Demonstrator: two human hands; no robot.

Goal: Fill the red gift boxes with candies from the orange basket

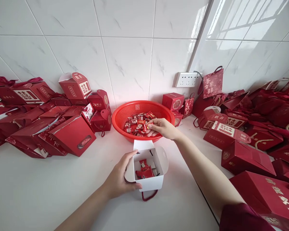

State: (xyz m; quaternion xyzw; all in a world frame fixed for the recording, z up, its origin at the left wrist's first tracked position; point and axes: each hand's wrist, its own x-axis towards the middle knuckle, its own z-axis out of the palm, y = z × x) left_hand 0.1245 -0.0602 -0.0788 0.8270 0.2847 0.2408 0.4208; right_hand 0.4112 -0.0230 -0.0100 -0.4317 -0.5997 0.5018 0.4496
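An open box with white inner walls [148, 184] stands on the white tabletop, red wrapped sweets [145, 172] lying inside it. My left hand [120, 176] grips its left side, thumb at the front and fingers at the back corner. Behind the box sits a red plastic basket [119, 120] holding many small red-wrapped candies [135, 123]. Over the basket's right part, my right hand [160, 127] pinches a small red and gold candy [148, 127] between thumb and fingers. A dark red cord [149, 197] hangs from the front of the box.
Red gift boxes [72, 134] are piled along the left. More red boxes [248, 157] and bags [213, 83] crowd the right side. Small boxes [172, 101] stand behind the basket's right edge. A white power strip [187, 79] is on the tiled wall.
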